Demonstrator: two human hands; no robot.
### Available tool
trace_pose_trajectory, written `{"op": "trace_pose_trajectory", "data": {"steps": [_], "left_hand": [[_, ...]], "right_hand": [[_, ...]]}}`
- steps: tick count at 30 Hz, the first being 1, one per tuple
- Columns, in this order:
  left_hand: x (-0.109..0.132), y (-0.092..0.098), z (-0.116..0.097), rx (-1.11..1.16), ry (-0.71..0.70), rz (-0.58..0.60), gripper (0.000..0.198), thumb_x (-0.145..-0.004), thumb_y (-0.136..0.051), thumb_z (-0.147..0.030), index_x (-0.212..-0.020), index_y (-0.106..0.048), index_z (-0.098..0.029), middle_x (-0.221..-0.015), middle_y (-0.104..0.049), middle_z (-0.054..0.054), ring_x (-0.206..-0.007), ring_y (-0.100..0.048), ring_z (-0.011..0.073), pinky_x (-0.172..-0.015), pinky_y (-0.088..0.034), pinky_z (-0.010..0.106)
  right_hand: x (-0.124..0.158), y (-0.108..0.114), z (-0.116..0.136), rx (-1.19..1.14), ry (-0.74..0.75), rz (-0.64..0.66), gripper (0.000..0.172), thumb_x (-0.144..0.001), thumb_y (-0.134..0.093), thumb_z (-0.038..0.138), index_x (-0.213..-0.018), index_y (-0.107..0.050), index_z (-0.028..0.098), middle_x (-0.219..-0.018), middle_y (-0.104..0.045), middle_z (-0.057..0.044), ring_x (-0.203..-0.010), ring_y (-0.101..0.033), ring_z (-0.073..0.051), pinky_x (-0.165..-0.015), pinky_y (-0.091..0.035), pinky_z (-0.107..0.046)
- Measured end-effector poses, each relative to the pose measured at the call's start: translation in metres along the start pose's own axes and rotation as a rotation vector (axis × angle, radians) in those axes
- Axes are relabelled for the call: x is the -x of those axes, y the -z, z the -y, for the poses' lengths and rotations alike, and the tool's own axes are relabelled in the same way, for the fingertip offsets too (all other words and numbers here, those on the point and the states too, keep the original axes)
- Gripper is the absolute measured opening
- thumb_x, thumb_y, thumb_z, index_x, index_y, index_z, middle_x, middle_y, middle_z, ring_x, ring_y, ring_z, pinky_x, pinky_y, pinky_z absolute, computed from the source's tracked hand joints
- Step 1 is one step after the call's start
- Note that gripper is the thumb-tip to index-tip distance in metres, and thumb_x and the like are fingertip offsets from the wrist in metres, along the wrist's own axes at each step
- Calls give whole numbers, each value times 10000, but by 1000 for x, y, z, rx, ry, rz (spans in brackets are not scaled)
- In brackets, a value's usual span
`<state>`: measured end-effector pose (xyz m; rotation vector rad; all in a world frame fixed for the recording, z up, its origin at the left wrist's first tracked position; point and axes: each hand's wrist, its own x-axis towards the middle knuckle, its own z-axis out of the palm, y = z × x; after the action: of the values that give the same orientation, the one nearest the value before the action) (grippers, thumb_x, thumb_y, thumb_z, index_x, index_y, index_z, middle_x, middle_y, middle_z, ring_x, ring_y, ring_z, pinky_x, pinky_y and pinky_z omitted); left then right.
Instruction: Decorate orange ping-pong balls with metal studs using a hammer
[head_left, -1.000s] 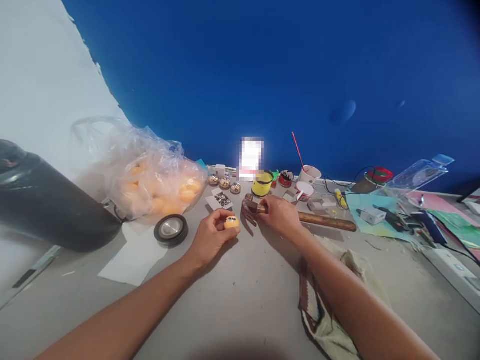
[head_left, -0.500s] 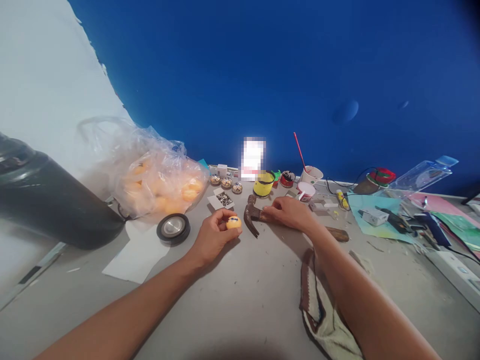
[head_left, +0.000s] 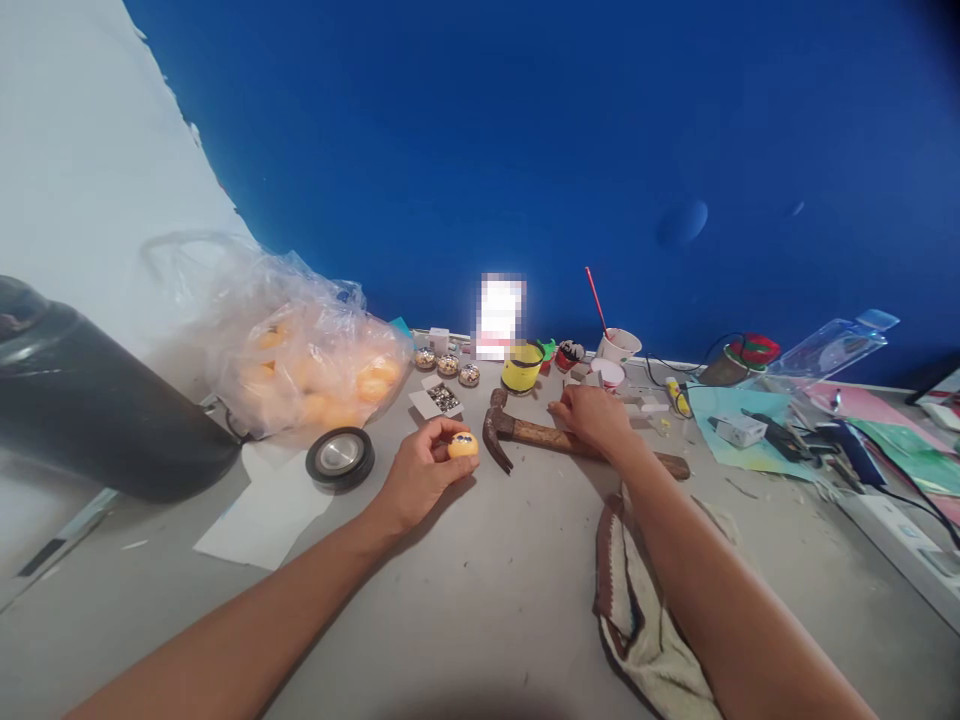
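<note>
My left hand [head_left: 420,475] rests on the grey table [head_left: 487,600] with its fingers pinched round a small orange ball [head_left: 463,446] that has dark marks like eyes. A claw hammer [head_left: 517,432] with a rusty head and wooden handle lies just right of the ball. My right hand [head_left: 596,420] lies over the middle of that handle, fingers curled down around it. The hammer head points toward the ball, a few centimetres away from it.
A clear bag of orange balls [head_left: 300,360] sits back left beside a black cylinder [head_left: 90,410]. A tape roll [head_left: 340,457] lies on white paper [head_left: 262,515]. Small pots, cups [head_left: 619,345], cables and tools crowd the back right. A cloth [head_left: 645,620] lies under my right forearm.
My right hand has slid from the hammer head along the handle to its middle. The hammer head has settled on the table. My left hand and the ball stay put.
</note>
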<state>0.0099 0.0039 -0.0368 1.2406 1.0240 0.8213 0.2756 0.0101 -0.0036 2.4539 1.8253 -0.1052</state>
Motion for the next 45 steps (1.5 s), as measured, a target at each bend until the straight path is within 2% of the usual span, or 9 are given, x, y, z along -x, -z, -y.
{"op": "trace_pose_trajectory", "data": {"steps": [4, 8, 10, 14, 20, 25, 31, 40, 45], "left_hand": [[1, 0, -2, 1, 10, -3, 386, -647, -816, -271, -967, -621, -180, -786, -658, -11, -713, -611, 135, -606, -472, 246], [2, -2, -5, 16, 16, 4, 396, -621, -821, -266, -953, -621, -184, -772, -652, -13, -690, -597, 132, -603, -470, 250], [3, -3, -6, 26, 19, 8, 397, -610, -824, -263, -944, -623, -186, -762, -647, -16, -664, -583, 123, -598, -472, 249], [4, -5, -5, 45, 31, 18, 381, -598, -818, -249, -923, -627, -186, -748, -641, -17, -660, -585, 130, -586, -488, 249], [3, -5, -2, 26, -5, 20, 367, -598, -813, -222, -912, -630, -175, -810, -651, -2, -697, -596, 132, -604, -521, 250], [4, -5, -4, 39, -16, 29, 366, -601, -812, -227, -905, -615, -176, -823, -641, 1, -712, -596, 137, -617, -548, 269], [3, -5, -2, 43, -36, 44, 352, -604, -822, -235, -880, -611, -177, -818, -640, 8, -696, -596, 136, -596, -545, 264], [4, -5, -5, 21, -45, 48, 329, -611, -809, -225, -867, -610, -175, -827, -644, -2, -759, -607, 144, -632, -530, 257], [2, -3, -4, 41, -43, 73, 344, -619, -816, -236, -884, -605, -174, -836, -649, 6, -787, -619, 163, -639, -551, 277]], "right_hand": [[4, 5, 3, 33, 10, -3, 350, -974, -507, 412, -1071, -737, 167, -1057, -741, -188, -1011, -697, -331, -787, -486, -385], [16, 15, 17, 10, 47, -91, 343, -979, -501, 436, -995, -752, 203, -990, -756, -151, -908, -699, -299, -713, -448, -343], [24, 20, 27, -110, 128, -121, 347, -979, -500, 456, -934, -754, 223, -945, -762, -104, -849, -686, -251, -670, -412, -302], [31, 30, 55, -343, 386, -65, 248, -944, -564, 377, -868, -753, 236, -888, -762, -22, -795, -651, -170, -634, -362, -256], [-1, 43, 109, -158, 553, -63, 199, -925, -552, 258, -970, -745, 235, -1074, -760, -39, -936, -663, -190, -659, -384, -252], [-27, 39, 134, -91, 581, -37, 214, -922, -560, 236, -1044, -734, 253, -1139, -747, -59, -1021, -678, -227, -753, -464, -272], [-31, 30, 147, -20, 574, -15, 239, -929, -546, 202, -1077, -732, 232, -1186, -734, -116, -1095, -676, -271, -866, -504, -341], [-29, 16, 145, -76, 555, -58, 266, -995, -469, 268, -1134, -686, 200, -1240, -707, -123, -1120, -660, -251, -846, -493, -315], [-25, 10, 147, -162, 499, -105, 280, -1019, -434, 319, -1140, -656, 200, -1218, -709, -125, -1046, -670, -236, -790, -476, -296]]}}
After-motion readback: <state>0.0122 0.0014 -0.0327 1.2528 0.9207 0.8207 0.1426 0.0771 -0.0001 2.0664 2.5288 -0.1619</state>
